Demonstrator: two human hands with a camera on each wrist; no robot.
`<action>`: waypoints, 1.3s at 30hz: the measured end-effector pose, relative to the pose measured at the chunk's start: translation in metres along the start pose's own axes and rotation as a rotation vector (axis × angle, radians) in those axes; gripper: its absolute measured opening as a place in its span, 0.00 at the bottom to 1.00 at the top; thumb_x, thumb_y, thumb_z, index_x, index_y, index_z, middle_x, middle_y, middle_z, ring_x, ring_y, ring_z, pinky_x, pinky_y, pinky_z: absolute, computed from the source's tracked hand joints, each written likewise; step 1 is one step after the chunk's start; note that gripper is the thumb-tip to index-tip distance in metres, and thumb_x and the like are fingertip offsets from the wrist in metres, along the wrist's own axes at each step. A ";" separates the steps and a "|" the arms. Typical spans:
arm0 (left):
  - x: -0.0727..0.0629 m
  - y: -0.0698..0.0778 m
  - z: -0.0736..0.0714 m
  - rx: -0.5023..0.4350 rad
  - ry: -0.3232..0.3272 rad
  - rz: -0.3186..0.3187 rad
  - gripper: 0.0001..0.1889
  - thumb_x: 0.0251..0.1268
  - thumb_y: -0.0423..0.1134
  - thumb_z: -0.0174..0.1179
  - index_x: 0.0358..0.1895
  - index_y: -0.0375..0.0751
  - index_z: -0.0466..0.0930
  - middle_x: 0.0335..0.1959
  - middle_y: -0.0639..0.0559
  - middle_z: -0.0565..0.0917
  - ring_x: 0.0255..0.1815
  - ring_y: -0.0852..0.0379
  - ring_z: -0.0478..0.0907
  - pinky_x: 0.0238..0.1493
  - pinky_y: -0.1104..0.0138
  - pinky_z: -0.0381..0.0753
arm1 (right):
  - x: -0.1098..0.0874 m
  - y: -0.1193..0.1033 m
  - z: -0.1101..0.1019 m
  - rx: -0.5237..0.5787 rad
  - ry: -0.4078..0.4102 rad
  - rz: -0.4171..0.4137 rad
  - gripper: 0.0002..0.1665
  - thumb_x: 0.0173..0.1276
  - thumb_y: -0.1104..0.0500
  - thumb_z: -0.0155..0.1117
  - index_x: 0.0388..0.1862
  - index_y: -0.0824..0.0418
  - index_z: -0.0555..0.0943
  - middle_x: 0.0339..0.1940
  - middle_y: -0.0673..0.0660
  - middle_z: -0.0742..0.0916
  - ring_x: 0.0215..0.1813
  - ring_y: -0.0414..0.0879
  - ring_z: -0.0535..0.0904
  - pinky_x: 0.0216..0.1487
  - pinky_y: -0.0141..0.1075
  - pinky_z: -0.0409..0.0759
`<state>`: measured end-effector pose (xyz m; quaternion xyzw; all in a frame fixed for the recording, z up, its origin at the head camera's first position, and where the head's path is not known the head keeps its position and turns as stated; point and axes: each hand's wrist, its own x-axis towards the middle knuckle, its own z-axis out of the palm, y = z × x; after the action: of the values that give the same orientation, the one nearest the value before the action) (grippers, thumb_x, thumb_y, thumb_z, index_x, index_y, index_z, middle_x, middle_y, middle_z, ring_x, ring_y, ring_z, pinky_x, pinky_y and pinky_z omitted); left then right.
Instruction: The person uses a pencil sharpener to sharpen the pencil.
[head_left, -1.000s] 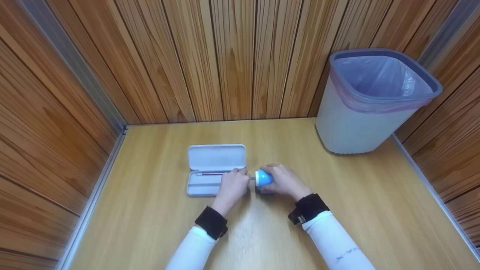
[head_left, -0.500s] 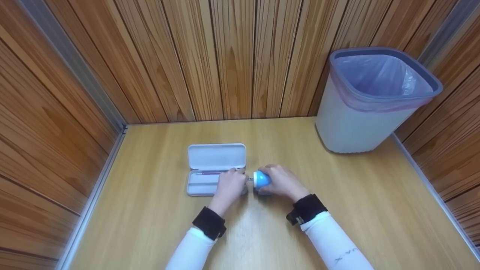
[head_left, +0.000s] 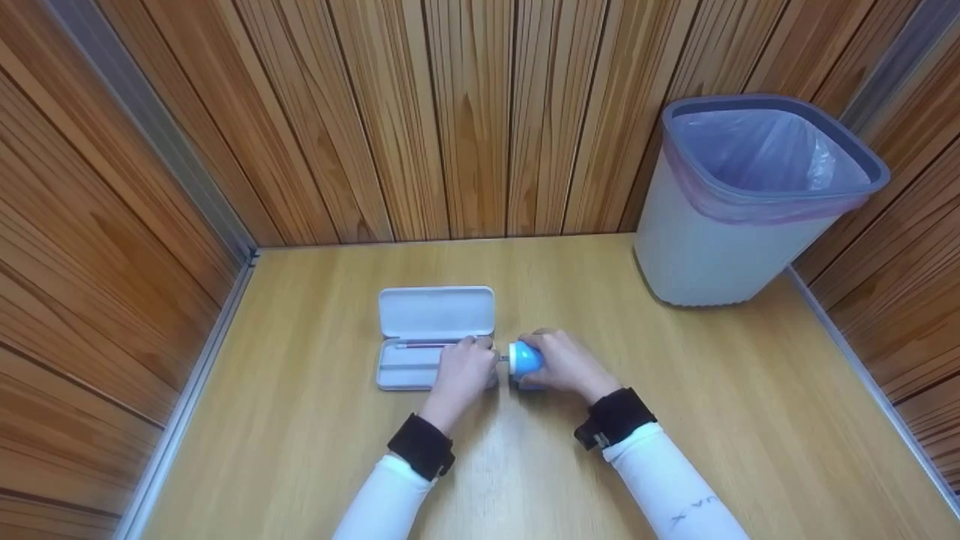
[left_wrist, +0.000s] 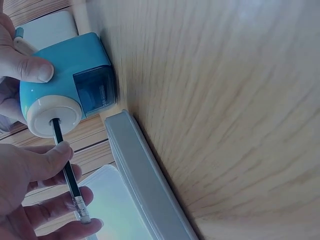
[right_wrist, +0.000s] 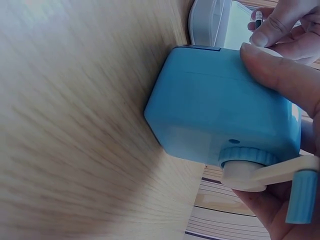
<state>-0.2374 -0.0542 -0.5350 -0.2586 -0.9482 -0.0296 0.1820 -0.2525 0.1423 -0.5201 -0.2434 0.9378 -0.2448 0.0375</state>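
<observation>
A blue crank pencil sharpener (left_wrist: pixel 65 60) with a cream front ring stands on the table. My right hand (head_left: pixel 570 364) grips its body from above and the side; its crank handle (right_wrist: pixel 302 196) hangs at the back, untouched by the thumb. In the left wrist view a dark pencil (left_wrist: pixel 70 172) has its tip end inside the sharpener's hole. My left hand (head_left: pixel 465 375) pinches that pencil between thumb and fingers, its eraser end near the lower fingertips. Under the left hand lies an open light-grey pencil case (head_left: pixel 436 313), holding another pencil (head_left: pixel 420 345) along its back slot.
A white bin (head_left: pixel 720 255) with a grey rim and a plastic liner stands at the back right. Wood-panelled walls (head_left: pixel 480 120) enclose the table (head_left: pixel 315 465) at the back and both sides.
Both hands stay almost in place, holding the pencil and the sharpener. Only slight shifts of the hands and the view show.
</observation>
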 end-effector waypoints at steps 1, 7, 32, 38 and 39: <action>0.000 0.000 0.000 0.001 -0.005 -0.004 0.05 0.44 0.36 0.72 0.28 0.48 0.87 0.31 0.54 0.83 0.28 0.51 0.80 0.19 0.58 0.76 | 0.000 0.000 0.000 -0.004 0.001 -0.006 0.34 0.49 0.52 0.81 0.56 0.59 0.82 0.46 0.57 0.86 0.45 0.49 0.82 0.49 0.46 0.80; 0.001 0.000 -0.005 -0.051 -0.102 -0.057 0.06 0.49 0.38 0.72 0.33 0.47 0.88 0.36 0.54 0.84 0.33 0.51 0.81 0.26 0.57 0.80 | -0.002 -0.003 0.000 -0.019 -0.034 0.024 0.37 0.52 0.52 0.80 0.61 0.60 0.79 0.52 0.59 0.84 0.51 0.53 0.80 0.53 0.50 0.79; 0.006 0.021 -0.024 -0.182 -0.178 -0.037 0.40 0.52 0.54 0.73 0.68 0.41 0.70 0.57 0.44 0.79 0.56 0.44 0.76 0.55 0.49 0.75 | -0.040 0.007 -0.039 0.123 -0.090 0.156 0.35 0.53 0.53 0.80 0.58 0.57 0.75 0.53 0.57 0.82 0.55 0.56 0.78 0.51 0.49 0.79; 0.012 0.036 -0.025 -0.132 -0.144 0.018 0.40 0.52 0.61 0.70 0.66 0.43 0.73 0.58 0.46 0.79 0.59 0.45 0.74 0.60 0.48 0.71 | -0.045 0.015 -0.035 0.159 -0.105 0.175 0.21 0.54 0.55 0.78 0.44 0.57 0.79 0.38 0.50 0.83 0.40 0.46 0.79 0.43 0.42 0.80; 0.013 0.038 -0.024 -0.116 -0.132 0.028 0.38 0.53 0.60 0.69 0.65 0.43 0.74 0.58 0.47 0.79 0.59 0.45 0.75 0.60 0.49 0.71 | -0.046 0.015 -0.035 0.159 -0.104 0.178 0.19 0.55 0.56 0.78 0.43 0.56 0.79 0.37 0.49 0.83 0.38 0.45 0.78 0.42 0.42 0.80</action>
<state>-0.2213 -0.0187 -0.5092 -0.2831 -0.9512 -0.0648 0.1042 -0.2257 0.1912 -0.4991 -0.1681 0.9300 -0.3011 0.1269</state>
